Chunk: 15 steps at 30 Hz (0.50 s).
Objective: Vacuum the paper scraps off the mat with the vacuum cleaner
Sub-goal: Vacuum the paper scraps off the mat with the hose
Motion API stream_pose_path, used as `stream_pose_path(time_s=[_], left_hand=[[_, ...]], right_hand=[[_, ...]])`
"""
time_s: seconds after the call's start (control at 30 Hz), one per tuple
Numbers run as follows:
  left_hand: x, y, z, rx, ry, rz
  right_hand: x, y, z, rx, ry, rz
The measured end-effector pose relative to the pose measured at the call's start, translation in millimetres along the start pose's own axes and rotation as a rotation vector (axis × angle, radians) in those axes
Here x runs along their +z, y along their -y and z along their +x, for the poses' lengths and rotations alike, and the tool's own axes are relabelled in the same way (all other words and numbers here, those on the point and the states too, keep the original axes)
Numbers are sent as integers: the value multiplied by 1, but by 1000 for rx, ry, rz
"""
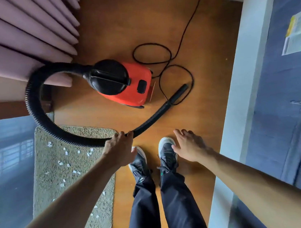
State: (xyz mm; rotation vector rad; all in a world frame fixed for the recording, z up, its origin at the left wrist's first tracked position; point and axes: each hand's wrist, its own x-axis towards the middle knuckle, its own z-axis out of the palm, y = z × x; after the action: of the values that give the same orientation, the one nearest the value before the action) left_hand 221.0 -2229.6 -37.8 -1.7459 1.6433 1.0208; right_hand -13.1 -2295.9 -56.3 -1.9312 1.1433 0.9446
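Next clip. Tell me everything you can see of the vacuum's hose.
The hose is black, ribbed, flexible-looking plastic. It leaves the black front of the red vacuum cleaner, arcs left past the curtain, crosses the far corner of the mat, then runs right to a smooth rigid nozzle lying on the wood floor by a loop of cord. The left hand grips it partway along, fingers curled over it.

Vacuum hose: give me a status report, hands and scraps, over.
Left hand grips hose mid-length; right hand open, empty. Nozzle beside red vacuum, off mat. Paper scraps scattered on mat. Power cord looped by nozzle.
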Motion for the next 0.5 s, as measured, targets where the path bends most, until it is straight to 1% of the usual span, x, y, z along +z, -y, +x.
stream_pose_path(time_s=[0.13, 0.3, 0.4, 0.5], left_hand=[[29, 2, 40, 16, 4, 3], [64, 3, 84, 42, 8, 32], [80, -1, 108, 72, -12, 37], [91, -2, 131, 75, -24, 39]], right_hand=[[26, -8, 36, 27, -9, 44], [52, -12, 79, 39, -23, 37], [63, -12, 109, 80, -54, 83], [72, -13, 139, 119, -78, 189]])
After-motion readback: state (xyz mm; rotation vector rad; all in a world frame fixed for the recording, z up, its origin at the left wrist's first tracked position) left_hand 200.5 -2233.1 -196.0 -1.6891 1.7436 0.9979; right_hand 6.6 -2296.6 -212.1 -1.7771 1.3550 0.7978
